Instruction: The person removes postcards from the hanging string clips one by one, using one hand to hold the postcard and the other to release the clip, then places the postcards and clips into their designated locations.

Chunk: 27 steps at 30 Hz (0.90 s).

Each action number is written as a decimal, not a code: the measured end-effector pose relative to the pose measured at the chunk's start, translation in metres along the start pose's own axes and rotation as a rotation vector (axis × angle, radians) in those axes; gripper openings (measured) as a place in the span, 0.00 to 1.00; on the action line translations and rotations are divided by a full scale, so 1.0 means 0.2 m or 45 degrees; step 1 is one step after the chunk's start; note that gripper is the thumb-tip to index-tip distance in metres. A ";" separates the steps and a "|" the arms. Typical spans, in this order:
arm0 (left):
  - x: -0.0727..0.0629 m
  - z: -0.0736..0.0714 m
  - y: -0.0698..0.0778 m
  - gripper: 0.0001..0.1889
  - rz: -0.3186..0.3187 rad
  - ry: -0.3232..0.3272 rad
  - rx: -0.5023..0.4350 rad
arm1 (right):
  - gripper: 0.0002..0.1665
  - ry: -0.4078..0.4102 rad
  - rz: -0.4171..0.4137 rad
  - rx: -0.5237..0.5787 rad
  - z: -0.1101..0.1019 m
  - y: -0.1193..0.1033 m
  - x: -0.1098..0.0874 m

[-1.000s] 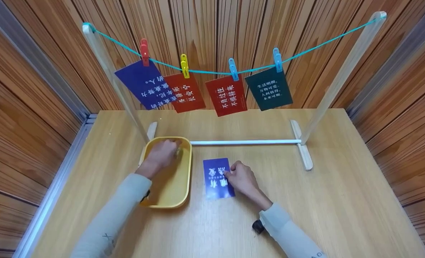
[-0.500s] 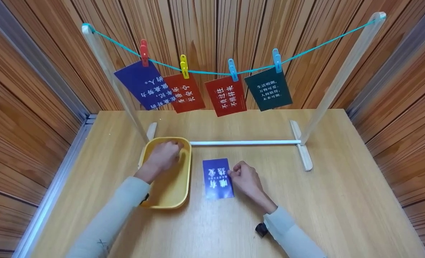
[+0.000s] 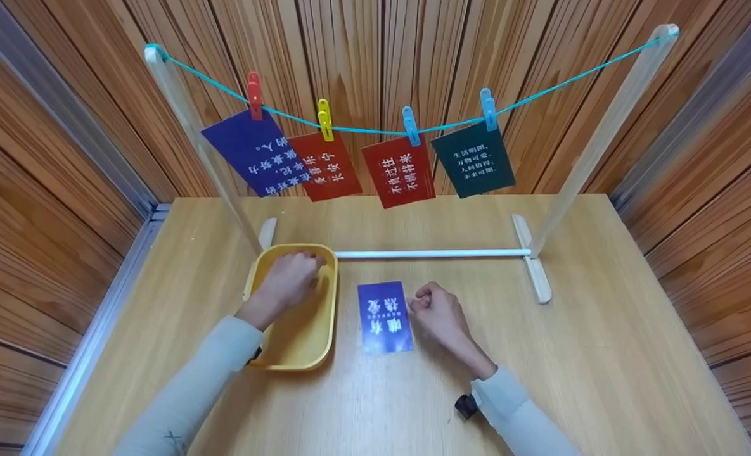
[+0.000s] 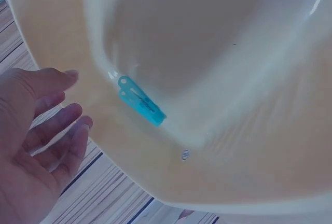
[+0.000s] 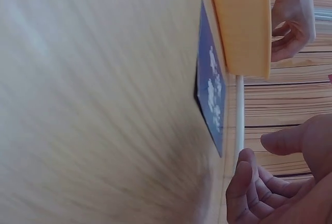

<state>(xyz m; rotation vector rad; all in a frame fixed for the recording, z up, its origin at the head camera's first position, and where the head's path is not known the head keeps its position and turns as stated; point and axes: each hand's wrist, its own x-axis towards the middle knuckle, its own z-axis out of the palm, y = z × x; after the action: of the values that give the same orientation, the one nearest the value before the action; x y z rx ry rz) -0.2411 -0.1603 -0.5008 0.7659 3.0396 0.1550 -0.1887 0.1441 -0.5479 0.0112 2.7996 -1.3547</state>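
My left hand is over the yellow plastic tray. In the left wrist view its thumb and loosely bent fingers hold nothing. A light-blue clothespin lies in the tray, a short way from those fingertips. To the tray's right, a blue card with white lettering rests on the table. My right hand is just beside the card's right edge. The right wrist view shows that hand's thumb and half-curled fingers with a gap between them and nothing held.
A wooden stand carries a teal string across the back. From it hang a blue card, two red cards and a dark green card, each clipped by a clothespin. A white bar joins the stand's feet.
My right hand has let go of the blue card's edge and drawn slightly to the right. The card stays on the table. My left hand remains over the tray, with only a slight shift.
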 end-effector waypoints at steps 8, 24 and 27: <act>-0.01 -0.07 0.05 0.19 -0.030 0.027 -0.058 | 0.07 0.002 -0.038 0.050 -0.05 -0.05 -0.01; -0.01 -0.22 0.22 0.16 0.124 0.160 0.013 | 0.08 0.037 -0.069 0.140 -0.15 -0.09 -0.01; -0.02 -0.23 0.26 0.15 0.174 0.180 0.043 | 0.08 0.021 -0.094 0.182 -0.18 -0.09 -0.02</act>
<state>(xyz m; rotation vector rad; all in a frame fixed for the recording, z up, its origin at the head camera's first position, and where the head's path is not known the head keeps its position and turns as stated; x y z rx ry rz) -0.2153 -0.1215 -0.4508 1.0078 3.1276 0.1653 -0.1866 0.1610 -0.5111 -0.0785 2.7353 -1.5760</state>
